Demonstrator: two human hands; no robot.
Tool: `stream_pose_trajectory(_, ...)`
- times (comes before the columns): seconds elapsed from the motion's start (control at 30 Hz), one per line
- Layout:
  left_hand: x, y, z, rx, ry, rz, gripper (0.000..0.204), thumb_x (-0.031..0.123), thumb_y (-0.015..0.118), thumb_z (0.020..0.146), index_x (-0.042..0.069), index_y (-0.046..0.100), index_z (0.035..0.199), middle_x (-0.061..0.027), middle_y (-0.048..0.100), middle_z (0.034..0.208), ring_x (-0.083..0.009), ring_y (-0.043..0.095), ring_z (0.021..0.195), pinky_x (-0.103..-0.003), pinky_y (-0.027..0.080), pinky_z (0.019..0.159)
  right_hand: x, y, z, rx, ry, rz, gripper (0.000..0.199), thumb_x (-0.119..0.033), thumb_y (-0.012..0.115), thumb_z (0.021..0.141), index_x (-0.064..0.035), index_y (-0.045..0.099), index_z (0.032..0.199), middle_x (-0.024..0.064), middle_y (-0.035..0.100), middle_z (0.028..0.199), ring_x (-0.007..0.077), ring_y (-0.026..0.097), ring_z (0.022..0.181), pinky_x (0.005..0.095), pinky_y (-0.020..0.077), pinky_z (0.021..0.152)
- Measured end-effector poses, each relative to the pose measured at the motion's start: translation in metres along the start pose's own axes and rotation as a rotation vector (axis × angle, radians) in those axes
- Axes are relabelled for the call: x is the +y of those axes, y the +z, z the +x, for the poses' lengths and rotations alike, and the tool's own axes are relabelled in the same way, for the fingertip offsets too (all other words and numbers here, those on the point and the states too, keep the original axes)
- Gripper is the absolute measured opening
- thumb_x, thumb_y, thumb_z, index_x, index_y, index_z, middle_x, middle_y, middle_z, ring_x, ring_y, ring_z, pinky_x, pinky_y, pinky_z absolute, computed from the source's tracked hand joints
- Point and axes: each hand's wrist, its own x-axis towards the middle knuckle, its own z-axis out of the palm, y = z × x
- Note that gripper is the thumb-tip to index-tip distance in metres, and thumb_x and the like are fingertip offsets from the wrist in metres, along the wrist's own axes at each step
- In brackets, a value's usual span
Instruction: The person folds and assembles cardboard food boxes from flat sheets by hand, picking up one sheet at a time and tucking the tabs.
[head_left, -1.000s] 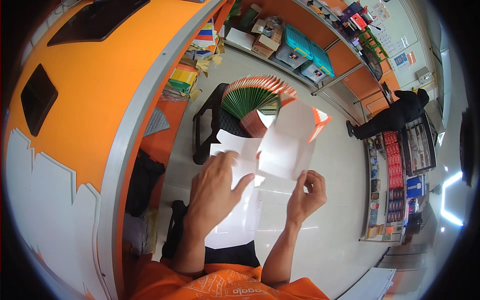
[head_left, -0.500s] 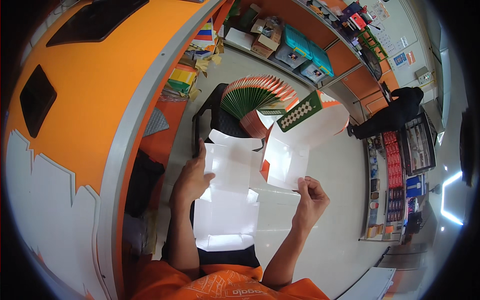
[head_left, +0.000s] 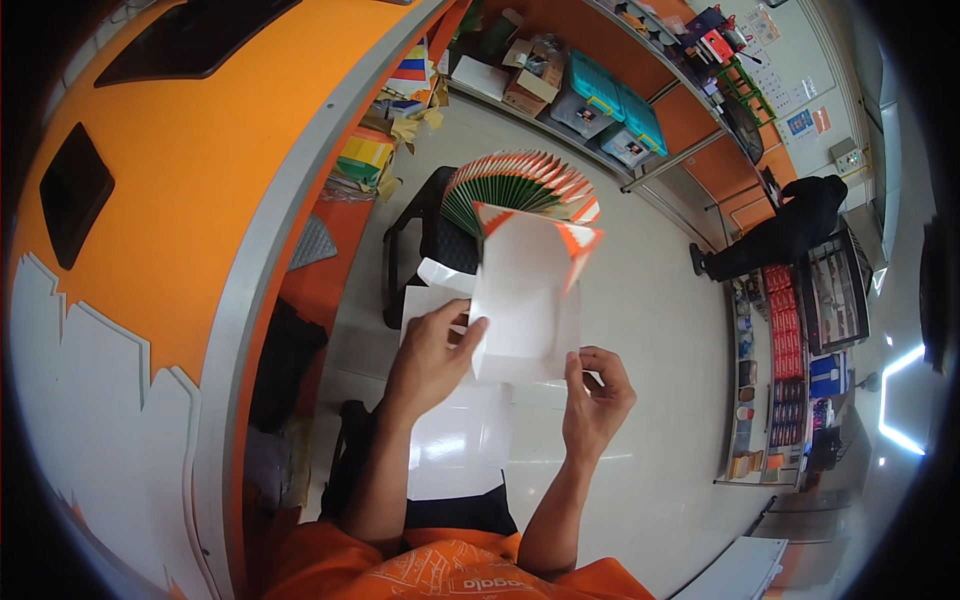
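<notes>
Folded white card (orange-tipped corners uppermost) pinched at lower left edge by left hand and at lower right corner by right hand, in front of fanned stack of cards on black chair, above white sheets on lap.

A curved orange counter with a grey rim sweeps along the left, with two dark panels set in its top. The floor is pale, glossy tile. A black chair stands near the counter's edge. Orange shelves at the top hold cardboard boxes and teal crates. On the right stands a product rack, and a bright light strip glows.
</notes>
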Motion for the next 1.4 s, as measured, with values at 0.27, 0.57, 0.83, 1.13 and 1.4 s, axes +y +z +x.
stream_pose_trajectory(0.27,-0.003,-0.012,0.002,0.164,-0.035,0.201,0.015,0.007,0.062,0.092,-0.007,0.065,0.088,-0.0164,0.07,0.071,-0.0279,0.07,0.062,-0.035,0.053,0.062,-0.017,0.028,-0.013,0.063,-0.395,-0.331,0.031,-0.002,0.082,0.075,-0.0022,0.07,0.103,0.0086,0.061,0.1,0.0262,0.065,0.087,0.0372,0.0533,0.074)
stream_pose_trajectory(0.57,-0.007,-0.01,0.007,0.121,-0.08,0.168,0.018,0.01,0.068,0.089,-0.008,0.07,0.095,-0.0138,0.068,0.067,-0.0175,0.067,0.059,-0.032,0.051,0.059,-0.006,0.058,-0.028,-0.324,-0.269,-0.211,0.017,-0.002,0.079,0.077,-0.0029,0.075,0.094,0.0074,0.066,0.088,0.0234,0.063,0.081,0.0347,0.0512,0.069)
stream_pose_trajectory(0.83,-0.018,-0.012,0.01,-0.003,-0.102,-0.041,0.022,0.006,0.068,0.089,-0.012,0.069,0.102,-0.0146,0.072,0.08,-0.0165,0.071,0.072,-0.027,0.058,0.068,-0.002,0.066,-0.023,-0.356,-0.142,-0.148,0.017,-0.011,0.076,0.085,0.0004,0.075,0.097,0.0116,0.073,0.088,0.0221,0.067,0.076,0.0325,0.0539,0.062)
stream_pose_trajectory(1.13,-0.027,-0.015,0.008,-0.047,-0.171,-0.026,0.021,0.006,0.071,0.085,-0.009,0.069,0.099,-0.0213,0.073,0.086,-0.0224,0.075,0.077,-0.03,0.057,0.07,0.005,0.076,-0.021,-0.343,0.351,-0.015,0.021,-0.009,0.073,0.088,0.0088,0.072,0.099,0.0122,0.073,0.084,0.0144,0.07,0.078,0.0278,0.056,0.075)
stream_pose_trajectory(1.4,-0.051,-0.009,0.01,-0.013,-0.166,0.092,0.025,0.004,0.064,0.089,-0.009,0.064,0.11,-0.019,0.073,0.091,-0.0227,0.071,0.079,-0.033,0.055,0.07,0.028,0.081,-0.027,-0.32,0.466,0.252,0.028,-0.016,0.075,0.087,0.0075,0.074,0.103,0.0154,0.075,0.089,0.017,0.07,0.086,0.0278,0.0504,0.081)
